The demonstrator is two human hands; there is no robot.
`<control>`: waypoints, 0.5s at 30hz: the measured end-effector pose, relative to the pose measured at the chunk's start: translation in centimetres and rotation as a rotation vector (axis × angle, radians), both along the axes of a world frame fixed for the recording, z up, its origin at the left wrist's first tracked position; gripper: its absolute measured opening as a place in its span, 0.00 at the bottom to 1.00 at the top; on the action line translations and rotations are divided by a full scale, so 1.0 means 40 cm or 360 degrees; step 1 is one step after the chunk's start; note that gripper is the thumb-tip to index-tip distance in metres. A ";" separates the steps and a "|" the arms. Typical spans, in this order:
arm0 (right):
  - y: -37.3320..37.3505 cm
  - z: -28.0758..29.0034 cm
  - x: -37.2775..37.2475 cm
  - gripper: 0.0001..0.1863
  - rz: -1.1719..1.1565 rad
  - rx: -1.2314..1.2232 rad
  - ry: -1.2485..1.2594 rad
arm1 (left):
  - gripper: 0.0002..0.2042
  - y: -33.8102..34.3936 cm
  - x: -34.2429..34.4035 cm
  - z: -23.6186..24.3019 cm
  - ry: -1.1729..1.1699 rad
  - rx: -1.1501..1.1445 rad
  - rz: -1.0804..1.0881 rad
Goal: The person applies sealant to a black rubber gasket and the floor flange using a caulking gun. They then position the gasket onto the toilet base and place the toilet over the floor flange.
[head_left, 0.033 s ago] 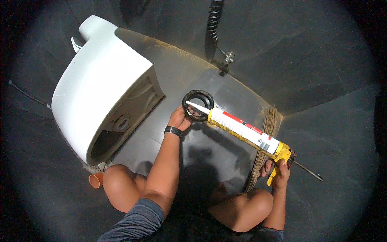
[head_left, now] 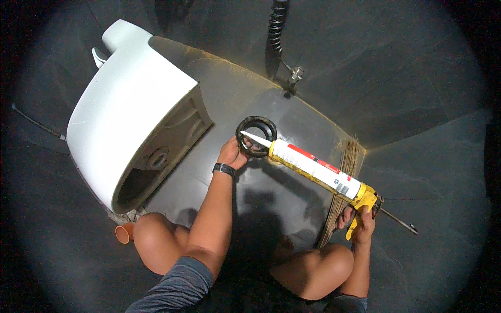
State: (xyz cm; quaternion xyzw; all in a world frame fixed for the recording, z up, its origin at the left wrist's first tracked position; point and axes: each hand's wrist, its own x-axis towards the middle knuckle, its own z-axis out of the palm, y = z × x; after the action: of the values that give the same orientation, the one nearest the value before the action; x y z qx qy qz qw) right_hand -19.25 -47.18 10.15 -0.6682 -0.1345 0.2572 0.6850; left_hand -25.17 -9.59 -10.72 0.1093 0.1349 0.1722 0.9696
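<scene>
My left hand [head_left: 232, 152] grips a thick black ring [head_left: 255, 119], like a rubber seal, at its lower left side and keeps it tilted over the floor. Closed around the handle of a yellow caulking gun [head_left: 368, 197] is my right hand [head_left: 361, 221]. A white sealant cartridge [head_left: 313, 166] with red marks lies in the gun. Its white nozzle [head_left: 259, 140] crosses the ring, with the tip at the ring's left inner edge. Whether the tip touches the ring I cannot tell. Some fingers of my left hand are hidden behind the ring and nozzle.
To the left a white toilet [head_left: 130, 99] is tipped over, its hollow underside and round outlet [head_left: 157, 159] facing right. A stick broom [head_left: 334, 216] lies under the gun. An orange cup [head_left: 124, 233] sits by my left knee. A coiled black hose [head_left: 277, 26] hangs above a metal valve [head_left: 295, 74].
</scene>
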 end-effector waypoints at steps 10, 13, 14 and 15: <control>-0.006 -0.006 0.005 0.21 0.0106 0.0110 0.0049 | 0.04 0.000 0.003 0.010 0.0037 0.0035 0.0000; -0.002 -0.005 0.005 0.21 0.0105 0.0111 0.0036 | 0.04 0.000 0.002 0.013 0.0032 0.0058 -0.0004; -0.001 -0.004 0.006 0.20 0.0113 0.0100 0.0024 | 0.04 -0.002 0.002 0.014 0.0018 0.0062 -0.0006; 0.001 -0.005 0.007 0.20 0.0118 0.0089 0.0013 | 0.04 -0.003 0.002 0.014 0.0017 0.0060 -0.0005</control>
State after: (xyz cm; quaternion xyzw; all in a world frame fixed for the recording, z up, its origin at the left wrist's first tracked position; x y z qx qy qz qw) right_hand -18.97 -47.16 9.97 -0.6423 -0.1637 0.2813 0.6940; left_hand -25.08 -9.69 -10.15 0.1288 0.1367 0.1725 0.9669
